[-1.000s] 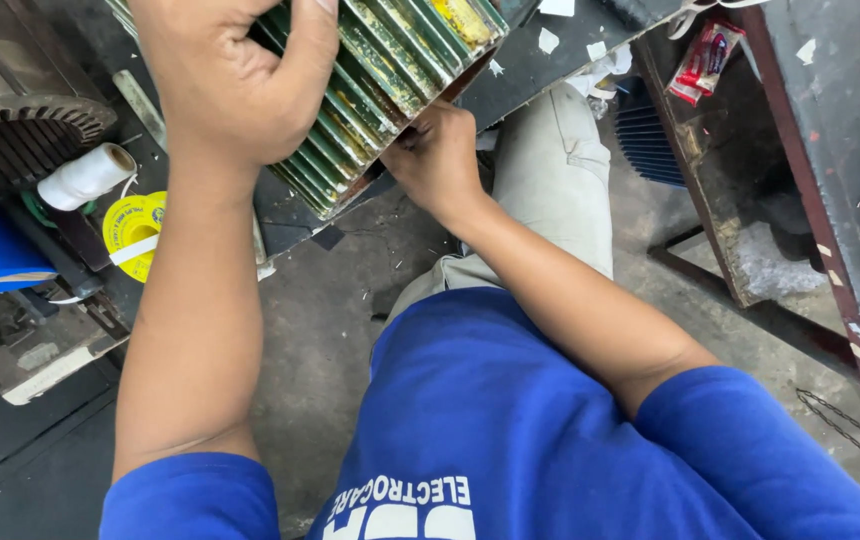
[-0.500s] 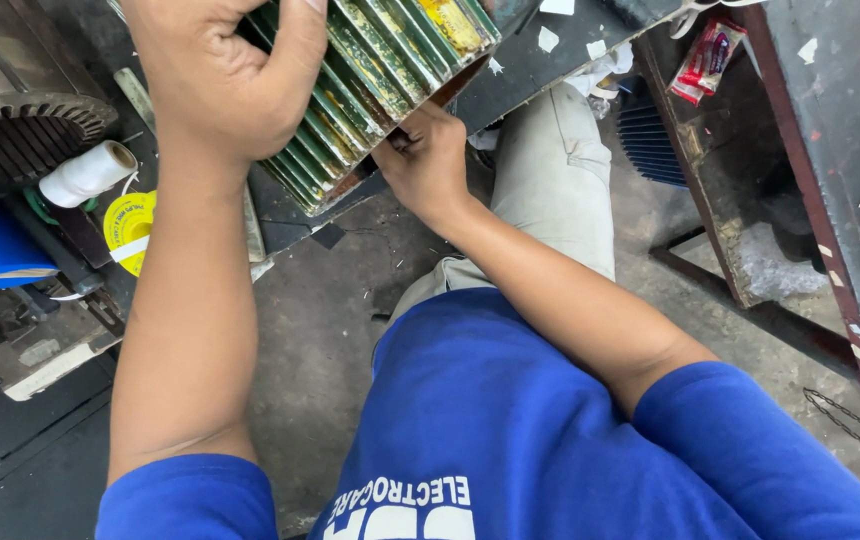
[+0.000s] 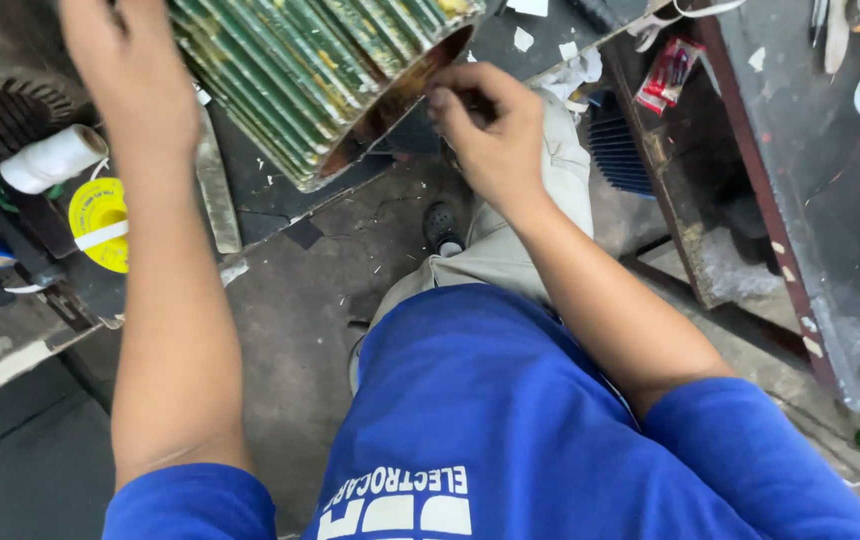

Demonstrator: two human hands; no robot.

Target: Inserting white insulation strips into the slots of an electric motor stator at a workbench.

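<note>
I observe the green ribbed motor housing [image 3: 320, 70] lying on its side on the dark bench [image 3: 510, 45], its open end overhanging the bench edge toward me. My left hand [image 3: 135, 85] rests on top of the housing's ribs, fingers spread and released, steadying rather than gripping. My right hand [image 3: 490, 125] is at the rim of the open end, fingers pinched together on something too small for me to identify; I cannot tell whether it is a wire, a strip or nothing at all. A white spool of cord [image 3: 50, 160] and a yellow tape roll [image 3: 98, 222] sit to the left, well apart from the work. Risk noted: the housing is round and held only by a flat palm, so a pull at the rim could roll or slide it off the edge onto my knee below. The rim's edge may also cut the pinching fingertips.
</note>
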